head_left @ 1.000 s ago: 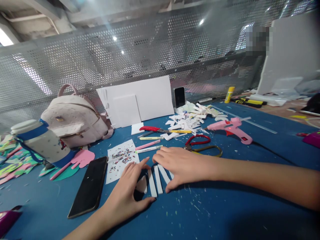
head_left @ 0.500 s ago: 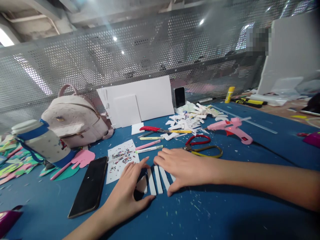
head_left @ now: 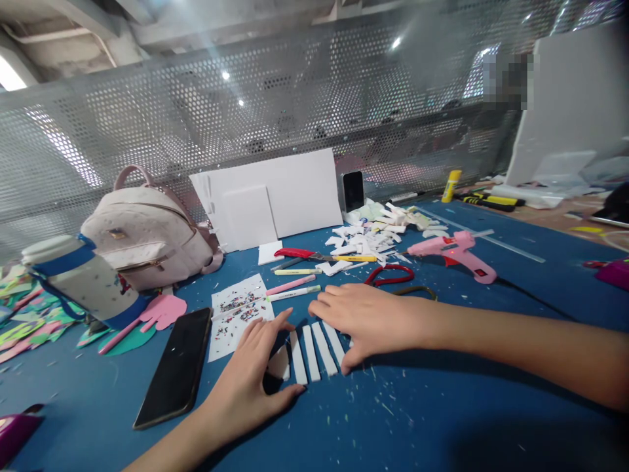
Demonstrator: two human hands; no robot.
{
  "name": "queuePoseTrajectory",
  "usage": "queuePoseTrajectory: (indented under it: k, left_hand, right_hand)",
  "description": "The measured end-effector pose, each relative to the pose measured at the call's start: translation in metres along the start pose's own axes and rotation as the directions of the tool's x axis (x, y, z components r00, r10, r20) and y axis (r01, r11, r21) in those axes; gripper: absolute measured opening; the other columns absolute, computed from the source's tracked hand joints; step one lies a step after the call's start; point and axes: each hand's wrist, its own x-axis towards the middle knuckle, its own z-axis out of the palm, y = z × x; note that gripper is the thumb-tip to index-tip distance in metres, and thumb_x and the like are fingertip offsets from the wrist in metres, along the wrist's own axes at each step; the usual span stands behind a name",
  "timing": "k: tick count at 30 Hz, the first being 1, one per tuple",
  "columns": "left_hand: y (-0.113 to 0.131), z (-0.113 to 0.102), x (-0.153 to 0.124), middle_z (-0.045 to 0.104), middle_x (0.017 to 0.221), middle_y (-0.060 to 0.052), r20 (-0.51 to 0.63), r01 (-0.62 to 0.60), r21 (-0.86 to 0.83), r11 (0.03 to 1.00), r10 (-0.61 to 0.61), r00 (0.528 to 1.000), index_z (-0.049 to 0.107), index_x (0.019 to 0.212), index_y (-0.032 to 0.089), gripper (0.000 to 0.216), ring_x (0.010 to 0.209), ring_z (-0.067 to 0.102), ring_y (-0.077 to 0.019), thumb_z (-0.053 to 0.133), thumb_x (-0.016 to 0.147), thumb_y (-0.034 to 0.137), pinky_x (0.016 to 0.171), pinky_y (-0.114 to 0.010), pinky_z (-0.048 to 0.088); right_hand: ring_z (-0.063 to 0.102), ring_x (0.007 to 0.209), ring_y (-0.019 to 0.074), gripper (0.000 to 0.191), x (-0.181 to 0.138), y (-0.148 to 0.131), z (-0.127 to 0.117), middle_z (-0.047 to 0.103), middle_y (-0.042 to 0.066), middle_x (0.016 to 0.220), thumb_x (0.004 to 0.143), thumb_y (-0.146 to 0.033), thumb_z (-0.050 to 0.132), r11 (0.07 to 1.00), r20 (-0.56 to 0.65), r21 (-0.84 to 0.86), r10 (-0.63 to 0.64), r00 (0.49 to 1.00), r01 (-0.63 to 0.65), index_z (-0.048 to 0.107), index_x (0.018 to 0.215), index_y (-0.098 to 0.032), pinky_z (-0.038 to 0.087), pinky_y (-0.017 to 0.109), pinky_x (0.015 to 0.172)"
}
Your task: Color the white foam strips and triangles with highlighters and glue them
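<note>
Several narrow white foam-like strips point(head_left: 311, 354) lie side by side on the blue tabletop between my hands. My left hand point(head_left: 258, 367) rests at their left side, thumb and fingers spread near the two ends of the leftmost strip point(head_left: 298, 360). Palm down, my right hand point(head_left: 371, 321) arches over the right end of the row. Its fingers and thumb are apart, close to the ends of the rightmost visible strip point(head_left: 335, 342); whether they touch it I cannot tell. A small white scrap point(head_left: 279, 364) shows beneath my left palm, partly hidden.
Scissors point(head_left: 390, 275) lie beyond my right hand, partly covered. A pink glue gun point(head_left: 457, 252) trails its cord rightward. White offcuts point(head_left: 368, 236), markers point(head_left: 292, 284) and a red-handled cutting tool point(head_left: 297, 253) lie ahead. A phone point(head_left: 174, 370), tumbler point(head_left: 83, 278) and backpack point(head_left: 147, 236) are left.
My right hand has shifted slightly right and away from me, uncovering more of the strips on the right and covering more of the scissors. My left hand has stayed put.
</note>
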Motion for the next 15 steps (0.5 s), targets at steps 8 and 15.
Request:
queuePoseTrajectory:
  k: [8, 15]
  left_hand:
    - [-0.001, -0.001, -0.001, 0.051, 0.144, -0.005, 0.001, 0.002, -0.013, 1.000, -0.002, 1.000, 0.010, 0.159, 0.044, 0.096, 0.131, 0.046, -0.0322, 0.075, 0.089, 0.034, 0.115, -0.060, 0.036]
    - [-0.003, 0.000, 0.000, 0.053, 0.144, -0.006, -0.005, 0.002, -0.006, 1.000, -0.002, 1.000, 0.010, 0.159, 0.045, 0.096, 0.131, 0.048, -0.0333, 0.076, 0.090, 0.042, 0.115, -0.062, 0.037]
  right_hand:
    - [0.055, 0.106, 0.0304, 0.083, -0.010, 0.012, -0.014, 0.061, 0.013, 0.118, 0.066, -0.049, 0.092, 0.999, 0.170, -0.024, -0.026, 0.985, 0.030, 0.055, 0.128, -0.009, 0.041, 0.036, 0.078]
    - [0.055, 0.102, 0.0300, 0.063, -0.008, 0.012, -0.019, 0.061, 0.015, 0.115, 0.072, -0.035, 0.089, 0.998, 0.253, -0.050, 0.036, 0.967, -0.024, 0.059, 0.121, -0.008, 0.036, 0.035, 0.070]
